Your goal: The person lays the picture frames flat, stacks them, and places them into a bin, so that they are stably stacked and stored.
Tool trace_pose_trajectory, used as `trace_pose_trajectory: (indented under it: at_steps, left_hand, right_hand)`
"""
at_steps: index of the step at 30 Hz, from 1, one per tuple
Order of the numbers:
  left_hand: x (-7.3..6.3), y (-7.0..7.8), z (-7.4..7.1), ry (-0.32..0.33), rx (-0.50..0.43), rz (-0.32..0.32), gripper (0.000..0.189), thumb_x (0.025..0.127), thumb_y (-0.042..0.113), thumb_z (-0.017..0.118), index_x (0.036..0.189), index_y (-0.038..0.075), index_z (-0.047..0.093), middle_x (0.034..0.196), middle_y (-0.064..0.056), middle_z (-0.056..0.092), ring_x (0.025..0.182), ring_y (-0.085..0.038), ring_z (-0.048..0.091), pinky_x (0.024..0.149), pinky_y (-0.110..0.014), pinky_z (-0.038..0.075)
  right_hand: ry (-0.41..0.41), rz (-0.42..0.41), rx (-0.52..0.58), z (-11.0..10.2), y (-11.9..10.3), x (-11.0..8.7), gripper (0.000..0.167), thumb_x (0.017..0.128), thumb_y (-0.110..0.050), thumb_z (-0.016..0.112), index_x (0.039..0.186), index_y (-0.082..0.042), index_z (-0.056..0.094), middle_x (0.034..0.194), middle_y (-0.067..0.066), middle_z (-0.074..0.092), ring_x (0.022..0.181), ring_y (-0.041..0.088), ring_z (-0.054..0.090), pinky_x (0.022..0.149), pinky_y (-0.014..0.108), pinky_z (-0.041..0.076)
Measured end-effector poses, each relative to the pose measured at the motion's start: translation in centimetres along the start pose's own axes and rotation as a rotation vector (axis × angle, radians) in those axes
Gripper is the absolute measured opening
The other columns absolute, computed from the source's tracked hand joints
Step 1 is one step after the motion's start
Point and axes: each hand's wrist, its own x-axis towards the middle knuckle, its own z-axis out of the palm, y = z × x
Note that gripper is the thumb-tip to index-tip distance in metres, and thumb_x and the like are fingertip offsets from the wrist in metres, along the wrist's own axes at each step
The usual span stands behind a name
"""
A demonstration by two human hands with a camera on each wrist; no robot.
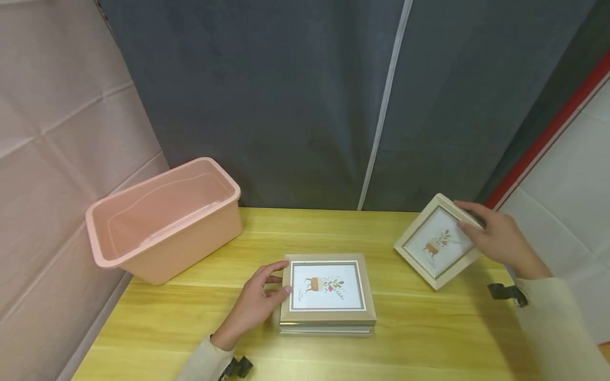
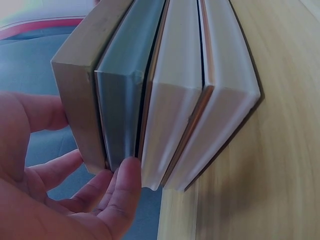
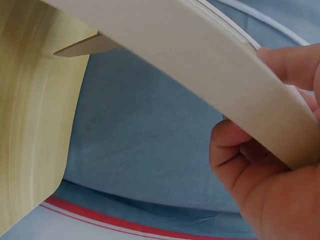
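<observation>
In the head view, a cream picture frame (image 1: 437, 241) with a plant-stand print is held tilted above the right of the table. My right hand (image 1: 505, 241) pinches its upper right edge, thumb on the front and fingers behind. The right wrist view shows its pale side (image 3: 200, 65) and a thin support leg (image 3: 87, 46) sticking out behind. A stack of several picture frames (image 1: 328, 316) lies at the middle front, the top one face up with a similar print. My left hand (image 1: 254, 299) rests at the stack's left side, its relaxed fingertips (image 2: 129, 170) against the frame edges.
An empty pink plastic bin (image 1: 190, 233) stands at the back left of the wood-grain table (image 1: 305, 235). A dark grey curtain (image 1: 267, 106) hangs behind the table, with pale cloth walls (image 1: 62, 174) on the left and white ones at the right.
</observation>
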Motion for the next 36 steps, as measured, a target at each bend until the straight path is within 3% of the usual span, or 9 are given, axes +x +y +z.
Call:
trace_pose_trajectory:
  at_steps: [4,8,15,18,20,22,23,27,36]
  left_hand:
    - [0.1,0.1,0.0,0.010,0.000,0.007,0.055,0.097,0.023,0.078,0.149,0.029,0.058,0.147,-0.003,0.058,0.126,-0.027,0.062,0.095,-0.029,0.060]
    - [0.1,0.2,0.1,0.014,-0.001,0.006,0.054,0.098,0.023,0.078,0.148,0.031,0.059,0.146,-0.001,0.059,0.126,-0.025,0.062,0.095,-0.029,0.060]
    - [0.0,0.3,0.2,0.014,-0.006,-0.004,0.054,0.098,0.024,0.077,0.148,0.030,0.059,0.145,0.000,0.060,0.125,-0.024,0.062,0.096,-0.031,0.060]
    - [0.0,0.5,0.2,0.019,-0.004,0.007,0.054,0.099,0.024,0.077,0.149,0.028,0.059,0.145,0.000,0.060,0.125,-0.025,0.062,0.095,-0.031,0.061]
    - [0.0,0.6,0.1,0.028,0.001,0.016,0.054,0.098,0.023,0.077,0.149,0.027,0.059,0.146,0.001,0.060,0.125,-0.025,0.062,0.094,-0.029,0.060]
    - [0.1,0.9,0.0,0.037,0.009,0.028,0.055,0.098,0.023,0.077,0.150,0.025,0.058,0.147,0.001,0.059,0.126,-0.025,0.062,0.093,-0.027,0.059]
    - [0.1,1.0,0.0,0.044,0.013,0.032,0.055,0.098,0.022,0.078,0.150,0.025,0.058,0.147,0.001,0.059,0.126,-0.025,0.062,0.092,-0.026,0.059]
    - [0.2,1.7,-0.4,0.062,0.011,0.043,0.056,0.098,0.021,0.078,0.150,0.023,0.058,0.146,0.000,0.060,0.126,-0.026,0.062,0.092,-0.026,0.059]
    - [0.5,3.0,-0.7,0.069,0.035,0.094,0.053,0.099,0.018,0.076,0.148,0.026,0.059,0.147,-0.004,0.060,0.128,-0.028,0.061,0.095,-0.030,0.060]
  right_hand:
    - [0.039,-0.013,0.014,-0.2,-1.0,-0.5,0.054,0.104,-0.019,0.068,0.156,-0.012,0.053,0.116,0.034,0.071,0.071,0.010,0.060,0.062,0.029,0.046]
    - [0.085,-0.019,0.031,-0.5,-1.9,-1.0,0.054,0.103,-0.017,0.070,0.155,-0.014,0.054,0.118,0.032,0.072,0.073,-0.004,0.057,0.063,0.021,0.044]
    - [0.188,-0.140,0.099,-0.4,-3.1,-2.0,0.055,0.097,-0.003,0.074,0.150,-0.010,0.060,0.115,0.030,0.074,0.073,-0.010,0.057,0.061,0.009,0.042]
    - [0.229,-0.177,0.133,-0.4,-3.7,-2.4,0.054,0.095,-0.001,0.075,0.147,-0.012,0.063,0.126,-0.003,0.075,0.077,-0.014,0.059,0.063,0.006,0.043]
    - [0.248,-0.193,0.157,-0.5,-4.2,-2.6,0.054,0.095,0.001,0.075,0.147,-0.012,0.064,0.124,-0.026,0.068,0.076,-0.014,0.060,0.062,0.007,0.045]
    - [0.253,-0.194,0.183,-0.6,-4.7,-2.9,0.054,0.095,0.001,0.074,0.147,-0.012,0.064,0.118,-0.041,0.058,0.074,-0.012,0.062,0.059,0.009,0.047]
    - [0.252,-0.194,0.194,-0.6,-5.0,-3.1,0.055,0.095,0.002,0.074,0.147,-0.012,0.064,0.115,-0.043,0.058,0.074,-0.011,0.063,0.057,0.010,0.048]
    - [0.264,-0.198,0.241,-0.6,-6.0,-3.5,0.057,0.093,0.006,0.074,0.147,-0.010,0.063,0.114,-0.039,0.061,0.075,-0.009,0.065,0.055,0.011,0.050]
    - [0.306,-0.305,0.280,-0.5,-8.4,-3.8,0.062,0.088,0.016,0.074,0.145,-0.007,0.064,0.114,-0.028,0.067,0.074,-0.009,0.067,0.057,0.011,0.052]
